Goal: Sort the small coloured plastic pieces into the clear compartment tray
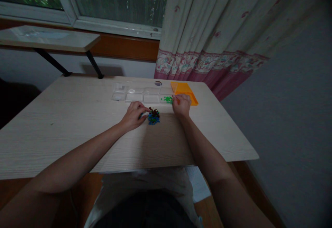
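Note:
A small heap of mixed beads [154, 116], blue, dark red and green, lies on the wooden table [77, 127]. My left hand [134, 115] rests just left of the heap, fingers curled with the tips pinched at its edge. My right hand [181, 105] is closed in a pinch over the right end of a clear compartment box [141, 93], beside a scatter of green beads [167, 99] in its end compartment. What either pinch holds is too small to make out.
An orange lid [184, 92] lies right of the clear box. A small dark round thing [158, 83] sits behind the box. A side table [46, 38] stands under the window at the back left. A curtain [215, 30] hangs at the right.

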### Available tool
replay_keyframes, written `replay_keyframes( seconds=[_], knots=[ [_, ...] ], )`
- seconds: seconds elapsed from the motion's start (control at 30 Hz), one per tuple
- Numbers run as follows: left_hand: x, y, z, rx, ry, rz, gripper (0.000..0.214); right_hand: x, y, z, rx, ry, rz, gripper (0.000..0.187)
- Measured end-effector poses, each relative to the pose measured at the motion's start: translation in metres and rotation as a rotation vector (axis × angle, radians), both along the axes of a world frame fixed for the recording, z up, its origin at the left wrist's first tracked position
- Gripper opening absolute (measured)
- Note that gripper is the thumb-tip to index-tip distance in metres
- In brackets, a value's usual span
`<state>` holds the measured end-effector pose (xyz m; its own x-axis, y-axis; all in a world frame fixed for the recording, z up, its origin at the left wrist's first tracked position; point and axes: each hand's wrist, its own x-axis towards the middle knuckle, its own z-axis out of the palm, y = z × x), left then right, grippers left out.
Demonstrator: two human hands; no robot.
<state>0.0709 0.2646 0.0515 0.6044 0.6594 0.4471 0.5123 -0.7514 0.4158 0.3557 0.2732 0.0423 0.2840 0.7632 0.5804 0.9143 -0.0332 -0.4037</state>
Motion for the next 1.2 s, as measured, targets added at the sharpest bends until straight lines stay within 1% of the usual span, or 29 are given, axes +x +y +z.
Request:
replay_keyframes(
  seconds=[0.17,0.3,0.53,0.93,1.2],
  knots=[
    [0.001,0.0008,-0.0031,0.029,0.062,-0.001,0.033,-0.0007,0.0011,-0.001,-0.007,0.005,0.014,0.035],
    [0.0017,0.0011,-0.0051,0.025,0.084,0.011,0.033,-0.0023,0.0011,-0.0015,0.007,0.003,0.036,0.035],
    [0.0014,-0.0002,-0.0033,0.019,0.082,0.014,0.027,-0.0036,0.0005,-0.0007,0.035,-0.008,0.05,0.037],
    [0.0007,-0.0017,-0.0007,0.004,0.082,0.002,0.018,-0.0049,-0.0008,0.0017,0.011,-0.004,0.059,0.035],
    [0.0012,-0.0013,-0.0006,0.001,0.08,0.018,0.012,-0.003,0.0009,-0.001,0.009,-0.011,0.069,0.033]
  ],
)
